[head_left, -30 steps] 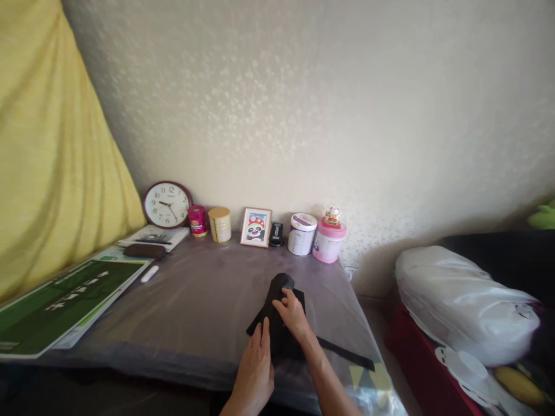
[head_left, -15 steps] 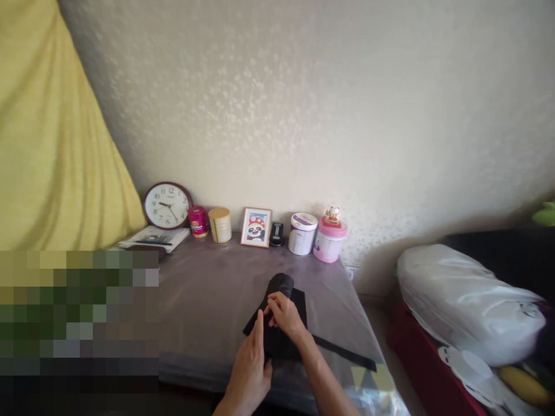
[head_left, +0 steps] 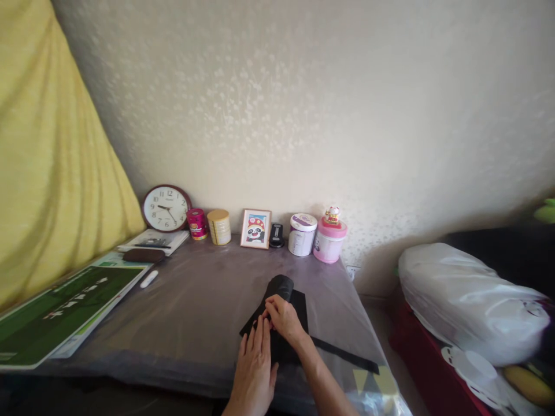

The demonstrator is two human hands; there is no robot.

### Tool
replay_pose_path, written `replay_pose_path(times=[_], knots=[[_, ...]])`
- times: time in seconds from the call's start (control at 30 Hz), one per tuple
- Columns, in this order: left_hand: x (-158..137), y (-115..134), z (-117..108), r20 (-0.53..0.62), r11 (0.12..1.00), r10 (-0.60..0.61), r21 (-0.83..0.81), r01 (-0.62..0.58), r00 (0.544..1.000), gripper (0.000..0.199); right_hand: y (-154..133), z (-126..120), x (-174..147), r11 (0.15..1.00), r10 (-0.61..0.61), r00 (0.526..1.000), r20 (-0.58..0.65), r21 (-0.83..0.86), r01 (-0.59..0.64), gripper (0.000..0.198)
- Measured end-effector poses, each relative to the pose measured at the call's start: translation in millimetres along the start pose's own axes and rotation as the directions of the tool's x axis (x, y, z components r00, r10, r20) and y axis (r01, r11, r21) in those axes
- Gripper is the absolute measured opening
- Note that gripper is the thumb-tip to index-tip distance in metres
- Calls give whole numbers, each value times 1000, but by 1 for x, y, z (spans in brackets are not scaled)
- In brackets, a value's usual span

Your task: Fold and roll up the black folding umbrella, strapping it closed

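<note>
A black cloth-like item (head_left: 280,286) lies on the table near its front edge. One end of it is rolled or rounded, with flat black material beneath, and a long black strap (head_left: 344,353) trails to the right. My left hand (head_left: 255,358) lies over the near part of the item, fingers stretched out and pointing away from me. Beside its fingertips, my right hand (head_left: 282,316) rests on the item with its fingers curled together. What those fingers pinch, if anything, is hidden.
Along the wall stand a clock (head_left: 167,208), a pink can (head_left: 197,224), a yellow tin (head_left: 219,227), a framed panda picture (head_left: 255,229) and two tubs (head_left: 302,237). Left are a green board (head_left: 65,309) and a white stick-like object (head_left: 149,279). A white plastic bag (head_left: 468,300) sits at right.
My left hand has turned from edge-on to palm down, flat on the black item. My right hand has shifted slightly lower and stays curled.
</note>
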State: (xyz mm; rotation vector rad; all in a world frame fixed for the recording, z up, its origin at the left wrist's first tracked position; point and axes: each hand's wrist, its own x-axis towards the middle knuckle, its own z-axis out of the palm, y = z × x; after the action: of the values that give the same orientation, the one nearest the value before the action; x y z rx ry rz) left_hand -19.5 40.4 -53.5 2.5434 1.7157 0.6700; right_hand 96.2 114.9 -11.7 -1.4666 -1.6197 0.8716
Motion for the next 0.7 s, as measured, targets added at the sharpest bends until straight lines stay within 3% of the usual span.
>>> replay_pose_path(times=[0.1, 0.2, 0.37, 0.5, 0.7], knots=[[-2, -3, 13, 30, 1000, -12, 8, 11, 999, 71, -4, -2, -6, 998, -46, 999, -5, -50, 46, 18], [-5, -7, 22, 87, 1000, -17, -21, 19, 996, 67, -8, -4, -17, 974, -187, 982, -30, -136, 181, 22], [-6, -10, 25, 147, 994, -15, -108, 31, 989, 63, 1, -7, -24, 847, -464, 886, 20, -285, 450, 25], [-4, -7, 19, 214, 985, -44, -155, 79, 976, 67, 18, -9, -6, 829, -449, 891, 64, -341, 443, 26], [-1, -2, 11, 288, 976, -105, -156, 154, 952, 69, 36, -13, 34, 829, -408, 912, 31, -405, 385, 28]])
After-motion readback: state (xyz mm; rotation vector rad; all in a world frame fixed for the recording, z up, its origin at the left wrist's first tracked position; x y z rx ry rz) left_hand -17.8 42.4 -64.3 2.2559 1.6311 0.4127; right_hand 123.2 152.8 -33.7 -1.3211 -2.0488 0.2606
